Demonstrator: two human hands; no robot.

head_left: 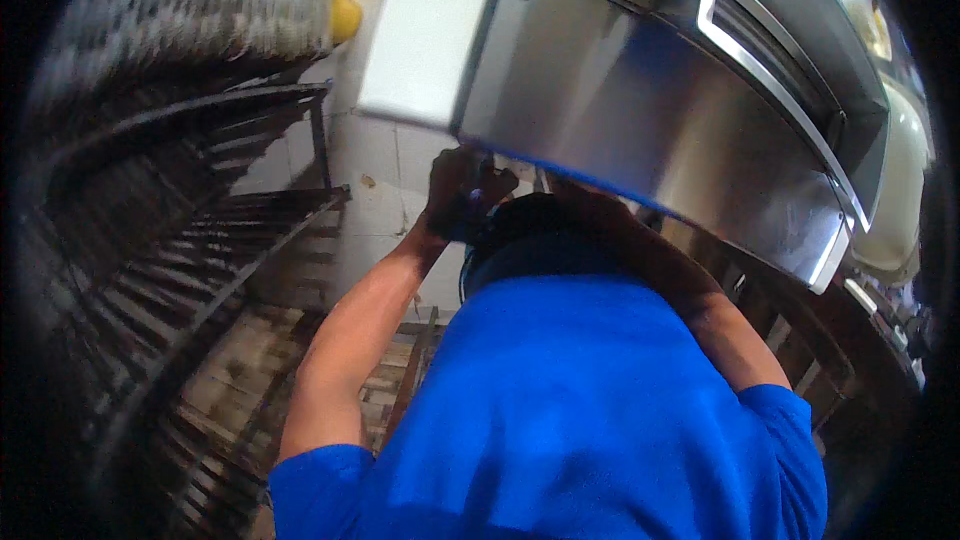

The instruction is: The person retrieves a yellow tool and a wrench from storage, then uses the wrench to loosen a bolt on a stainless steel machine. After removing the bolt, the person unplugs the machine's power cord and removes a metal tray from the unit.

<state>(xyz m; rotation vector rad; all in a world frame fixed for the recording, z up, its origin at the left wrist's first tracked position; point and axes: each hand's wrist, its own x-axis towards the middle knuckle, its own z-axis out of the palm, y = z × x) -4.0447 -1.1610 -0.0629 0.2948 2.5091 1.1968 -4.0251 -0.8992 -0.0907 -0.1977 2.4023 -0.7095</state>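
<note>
The steel machine [640, 115] stands just beyond the shadowed left hand [463, 190], whose grip I cannot tell.

Both arms reach forward and inward in front of the body. The left forearm [372, 302] slants up to the left hand [460, 192], whose fingers look bent in deep shadow. The right forearm [715, 310] angles inward; the right hand [588, 204] is too dark to read.
</note>
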